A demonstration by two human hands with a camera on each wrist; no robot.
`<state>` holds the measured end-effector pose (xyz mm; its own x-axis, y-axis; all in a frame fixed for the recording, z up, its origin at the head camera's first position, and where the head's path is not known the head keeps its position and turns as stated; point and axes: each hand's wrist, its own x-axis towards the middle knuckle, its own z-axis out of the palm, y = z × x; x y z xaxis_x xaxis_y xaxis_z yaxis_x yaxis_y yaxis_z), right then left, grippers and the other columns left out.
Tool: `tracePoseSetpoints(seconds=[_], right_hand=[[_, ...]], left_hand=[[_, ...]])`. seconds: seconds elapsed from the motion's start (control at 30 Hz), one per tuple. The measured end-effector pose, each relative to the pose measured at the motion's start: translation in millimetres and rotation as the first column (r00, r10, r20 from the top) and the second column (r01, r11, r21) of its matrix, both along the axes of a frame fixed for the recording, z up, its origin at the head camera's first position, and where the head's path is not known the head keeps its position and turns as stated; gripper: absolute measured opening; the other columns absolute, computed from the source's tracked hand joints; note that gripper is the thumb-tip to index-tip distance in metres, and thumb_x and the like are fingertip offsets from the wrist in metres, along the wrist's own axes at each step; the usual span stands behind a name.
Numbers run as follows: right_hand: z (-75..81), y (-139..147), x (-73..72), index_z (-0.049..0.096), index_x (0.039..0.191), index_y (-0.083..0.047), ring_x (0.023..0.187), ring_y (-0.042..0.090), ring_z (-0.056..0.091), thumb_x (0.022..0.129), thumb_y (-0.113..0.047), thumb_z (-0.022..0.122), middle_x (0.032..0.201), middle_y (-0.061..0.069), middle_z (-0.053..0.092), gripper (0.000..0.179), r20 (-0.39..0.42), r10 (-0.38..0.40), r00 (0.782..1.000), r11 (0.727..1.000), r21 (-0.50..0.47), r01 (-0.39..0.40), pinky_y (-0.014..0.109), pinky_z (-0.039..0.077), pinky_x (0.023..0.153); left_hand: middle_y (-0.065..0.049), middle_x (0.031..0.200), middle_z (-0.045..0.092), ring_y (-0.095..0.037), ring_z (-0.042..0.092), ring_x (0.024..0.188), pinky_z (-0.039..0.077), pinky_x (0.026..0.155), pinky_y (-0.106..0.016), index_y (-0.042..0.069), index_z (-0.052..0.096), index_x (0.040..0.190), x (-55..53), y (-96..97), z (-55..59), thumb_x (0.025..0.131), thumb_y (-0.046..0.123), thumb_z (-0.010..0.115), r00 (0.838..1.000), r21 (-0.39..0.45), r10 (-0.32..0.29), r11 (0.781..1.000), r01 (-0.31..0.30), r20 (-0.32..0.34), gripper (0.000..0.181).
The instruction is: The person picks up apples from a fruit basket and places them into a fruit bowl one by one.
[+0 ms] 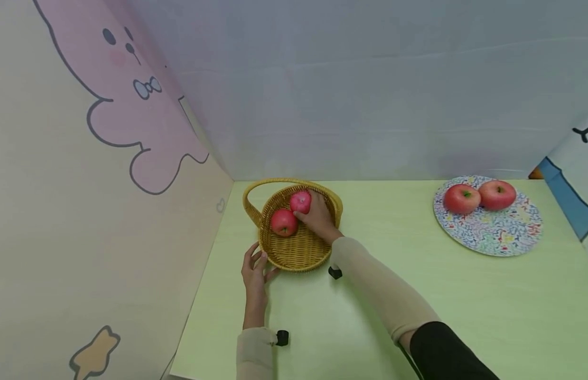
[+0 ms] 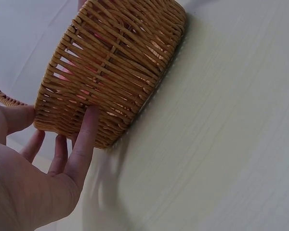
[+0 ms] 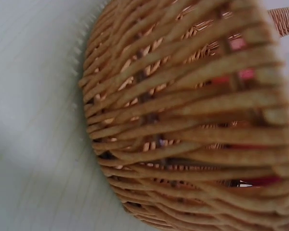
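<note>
A round woven basket with a tall handle stands on the pale green table. My right hand reaches inside it and grips a red apple near the back, thumb at its lower side. Beside that one, a second red apple lies in the basket, stem facing up. At the basket's front left is my left hand, its spread fingers touching the outer wall and rim. Only the woven side fills the right wrist view, with bits of red showing through; the right hand is hidden there.
On the right of the table, a flat patterned plate carries two more apples. A pale wall stands behind the table, and a cartoon-printed wall runs along the left edge.
</note>
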<state>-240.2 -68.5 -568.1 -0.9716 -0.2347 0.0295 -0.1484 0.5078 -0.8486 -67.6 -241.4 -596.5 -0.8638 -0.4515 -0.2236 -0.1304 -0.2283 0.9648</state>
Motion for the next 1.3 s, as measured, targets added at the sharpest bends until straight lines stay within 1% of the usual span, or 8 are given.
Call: tracePoseSetpoints(seconds=[0.23, 0.43, 0.53, 0.67, 0.77, 0.93, 1.1, 1.3], right_hand=[[-0.1, 0.4, -1.1, 0.026, 0.162, -0.004, 0.146, 0.037, 0.045, 0.096, -0.03, 0.077, 0.161, 0.021, 0.034, 0.087, 0.028, -0.005, 1.0, 1.0, 0.019, 0.004, 0.051, 0.042, 0.124], [-1.1, 1.7, -1.9, 0.029, 0.161, -0.004, 0.144, 0.037, 0.047, 0.097, -0.031, 0.077, 0.159, 0.021, 0.035, 0.085, 0.01, -0.028, 1.0, 1.0, 0.004, 0.028, 0.05, 0.043, 0.123], [1.9, 2.5, 1.1, 0.031, 0.16, -0.002, 0.144, 0.037, 0.047, 0.096, -0.029, 0.077, 0.157, 0.021, 0.038, 0.083, -0.001, -0.024, 1.0, 0.999, -0.023, 0.024, 0.051, 0.043, 0.122], [9.3, 3.4, 5.2, 0.03, 0.16, -0.001, 0.146, 0.036, 0.045, 0.097, -0.027, 0.077, 0.158, 0.021, 0.041, 0.083, -0.012, -0.008, 1.0, 0.998, -0.062, 0.008, 0.05, 0.041, 0.125], [14.9, 4.4, 7.3, 0.028, 0.161, -0.001, 0.147, 0.035, 0.044, 0.097, -0.027, 0.076, 0.159, 0.02, 0.042, 0.085, -0.013, -0.012, 1.0, 0.997, -0.071, 0.011, 0.05, 0.04, 0.125], [20.5, 5.4, 9.5, 0.033, 0.16, -0.005, 0.144, 0.034, 0.048, 0.096, -0.028, 0.078, 0.155, 0.017, 0.047, 0.081, -0.031, -0.02, 0.999, 0.994, -0.105, 0.017, 0.051, 0.044, 0.122], [26.4, 9.6, 13.8, 0.034, 0.159, -0.007, 0.143, 0.033, 0.049, 0.097, -0.029, 0.077, 0.155, 0.016, 0.047, 0.079, -0.044, 0.007, 0.999, 0.988, -0.154, -0.013, 0.052, 0.046, 0.12], [34.3, 19.2, 26.4, 0.026, 0.164, -0.01, 0.151, 0.031, 0.04, 0.098, -0.032, 0.075, 0.165, 0.013, 0.036, 0.085, -0.044, 0.081, 0.996, 0.987, -0.134, -0.086, 0.052, 0.041, 0.124]], left_hand=[[-0.016, 0.141, 0.052, -0.019, 0.064, 0.112, 0.067, 0.082, -0.046, 0.023, 0.052, 0.151, -0.1, -0.2, -1.5, 0.106, 0.023, 0.062, 1.0, -0.006, -0.002, 1.0, 0.002, 0.002, 0.046], [-0.018, 0.144, 0.051, -0.023, 0.063, 0.117, 0.066, 0.086, -0.05, 0.023, 0.051, 0.153, -0.9, 1.1, -0.3, 0.107, 0.025, 0.062, 1.0, -0.007, -0.017, 1.0, 0.017, -0.003, 0.047], [-0.018, 0.144, 0.05, -0.027, 0.062, 0.121, 0.066, 0.087, -0.05, 0.023, 0.051, 0.153, 0.0, 0.7, -0.4, 0.107, 0.024, 0.061, 1.0, -0.012, -0.016, 1.0, 0.016, 0.0, 0.047], [-0.018, 0.142, 0.051, -0.03, 0.062, 0.122, 0.066, 0.086, -0.05, 0.023, 0.052, 0.152, 1.3, 0.2, 0.2, 0.107, 0.022, 0.06, 1.0, -0.013, -0.008, 1.0, 0.008, -0.005, 0.045], [-0.018, 0.14, 0.052, -0.028, 0.064, 0.119, 0.067, 0.083, -0.049, 0.022, 0.052, 0.151, 1.6, 0.6, 0.9, 0.107, 0.023, 0.061, 1.0, -0.018, -0.006, 1.0, 0.006, -0.01, 0.045], [-0.016, 0.139, 0.052, -0.023, 0.065, 0.115, 0.068, 0.079, -0.043, 0.022, 0.052, 0.151, 1.1, 0.5, 1.7, 0.107, 0.025, 0.061, 1.0, -0.028, -0.004, 1.0, 0.004, -0.013, 0.045], [-0.019, 0.141, 0.052, -0.026, 0.065, 0.117, 0.068, 0.077, -0.041, 0.021, 0.052, 0.152, 0.6, 0.4, 2.1, 0.107, 0.025, 0.061, 1.0, -0.041, -0.005, 0.999, 0.004, -0.015, 0.046], [-0.019, 0.142, 0.052, -0.027, 0.064, 0.119, 0.068, 0.08, -0.044, 0.022, 0.052, 0.152, 1.7, 1.7, 2.4, 0.107, 0.024, 0.061, 1.0, -0.033, -0.01, 0.999, 0.01, -0.002, 0.045]])
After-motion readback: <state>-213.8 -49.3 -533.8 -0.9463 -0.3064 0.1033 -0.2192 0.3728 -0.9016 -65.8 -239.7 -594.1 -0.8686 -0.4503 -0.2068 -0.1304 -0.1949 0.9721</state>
